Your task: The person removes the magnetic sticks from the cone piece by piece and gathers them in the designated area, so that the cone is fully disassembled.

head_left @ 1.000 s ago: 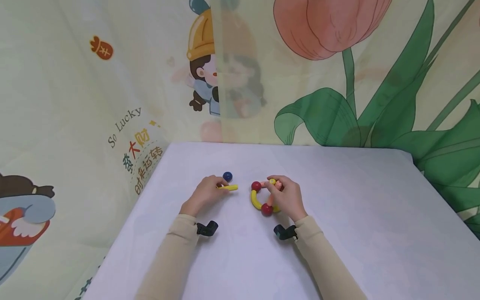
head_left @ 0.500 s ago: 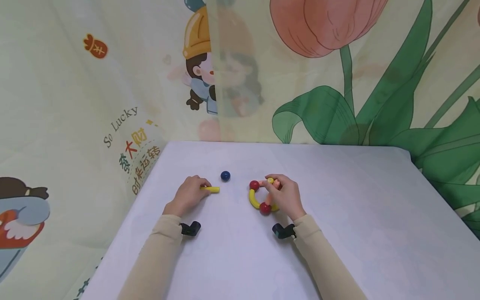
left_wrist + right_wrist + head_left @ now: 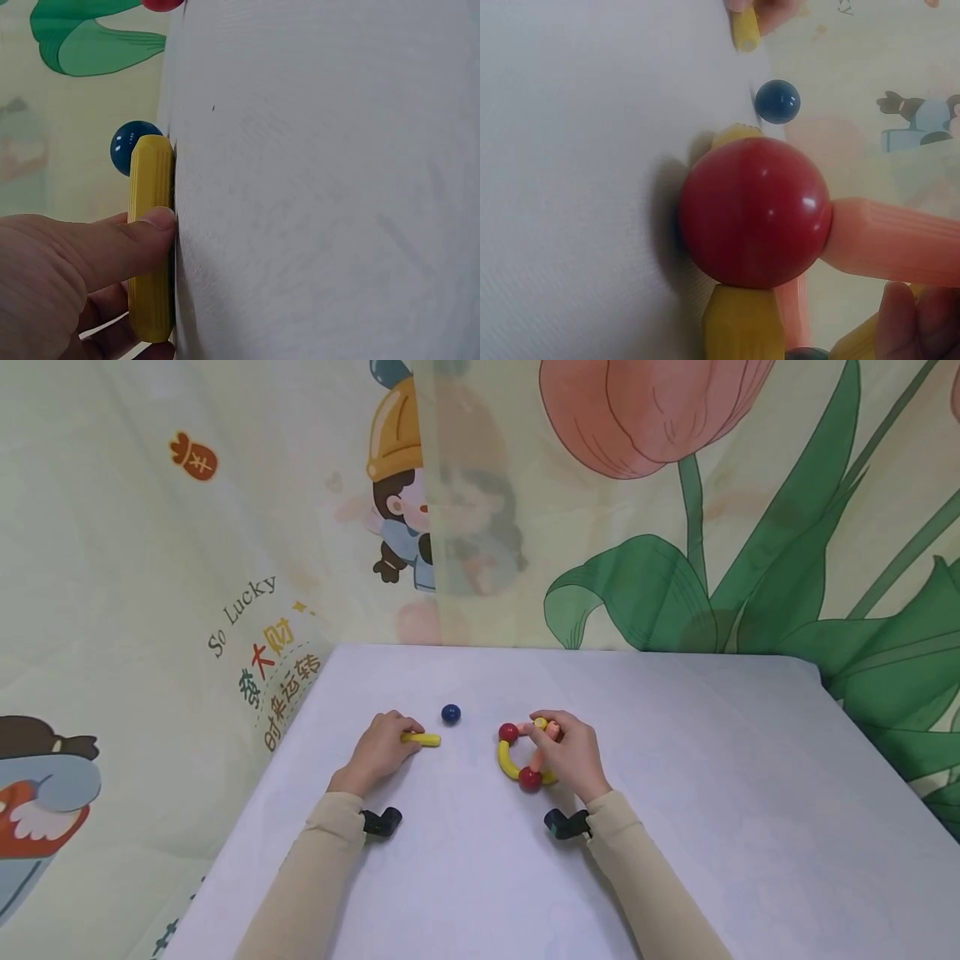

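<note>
My left hand point(image 3: 378, 747) pinches a straight yellow toy stick point(image 3: 151, 176) between thumb and fingers, low over the white table. Just beyond the stick's free end sits a blue ball point(image 3: 451, 714), apart from it. My right hand point(image 3: 576, 752) pinches the upper part of a ball-and-stick frame, near a yellow stick end point(image 3: 541, 723). Two red balls point(image 3: 530, 779) join the frame's curved yellow stick point(image 3: 507, 762) and pink sticks point(image 3: 892, 240). Part of the frame is hidden behind the right fingers. In the right wrist view, a red ball point(image 3: 754, 214) fills the middle.
The white-covered table point(image 3: 712, 777) ends at the back against a printed curtain point(image 3: 480, 527). Black wrist cameras point(image 3: 384, 821) stick out from both sleeves over the table.
My left hand has moved left with the yellow stick, away from the frame and blue ball, and now holds nearly still. The right hand keeps its grip in about the same place.
</note>
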The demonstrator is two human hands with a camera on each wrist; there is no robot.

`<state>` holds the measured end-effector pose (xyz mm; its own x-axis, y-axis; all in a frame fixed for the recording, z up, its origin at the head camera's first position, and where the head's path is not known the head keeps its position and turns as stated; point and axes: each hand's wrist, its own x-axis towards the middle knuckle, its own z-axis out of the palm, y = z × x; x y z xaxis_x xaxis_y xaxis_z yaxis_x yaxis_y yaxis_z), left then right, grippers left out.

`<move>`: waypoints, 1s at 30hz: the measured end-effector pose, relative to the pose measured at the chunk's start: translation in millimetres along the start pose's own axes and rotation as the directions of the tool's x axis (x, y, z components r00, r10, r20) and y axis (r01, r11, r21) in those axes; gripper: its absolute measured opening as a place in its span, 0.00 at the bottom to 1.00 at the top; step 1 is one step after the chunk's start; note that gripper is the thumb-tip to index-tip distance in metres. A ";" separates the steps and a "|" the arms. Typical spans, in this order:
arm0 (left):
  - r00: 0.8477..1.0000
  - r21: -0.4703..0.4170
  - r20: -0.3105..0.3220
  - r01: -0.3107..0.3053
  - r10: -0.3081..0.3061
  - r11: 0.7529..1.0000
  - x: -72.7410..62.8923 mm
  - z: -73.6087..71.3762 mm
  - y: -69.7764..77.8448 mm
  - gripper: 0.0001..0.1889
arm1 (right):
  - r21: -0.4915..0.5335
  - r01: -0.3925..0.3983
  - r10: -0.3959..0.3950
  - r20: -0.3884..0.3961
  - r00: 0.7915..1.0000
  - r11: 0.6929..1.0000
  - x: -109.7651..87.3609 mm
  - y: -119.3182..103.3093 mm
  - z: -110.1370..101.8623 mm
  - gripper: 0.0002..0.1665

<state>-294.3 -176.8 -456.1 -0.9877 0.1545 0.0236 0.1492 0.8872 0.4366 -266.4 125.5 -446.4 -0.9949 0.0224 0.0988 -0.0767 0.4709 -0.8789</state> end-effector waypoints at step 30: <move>0.988 -0.055 -0.050 -0.148 0.145 0.987 -20.5 14.0 91.4 0.18 | 0.000 0.028 -0.028 0.024 0.999 1.000 -1.0 -0.3 -3.4 0.22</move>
<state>-259.8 -92.9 -429.3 -0.9566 0.2598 0.1317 0.2909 0.8291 0.4775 -265.1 128.3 -444.7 -0.9936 -0.0120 0.1120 -0.1044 0.4716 -0.8756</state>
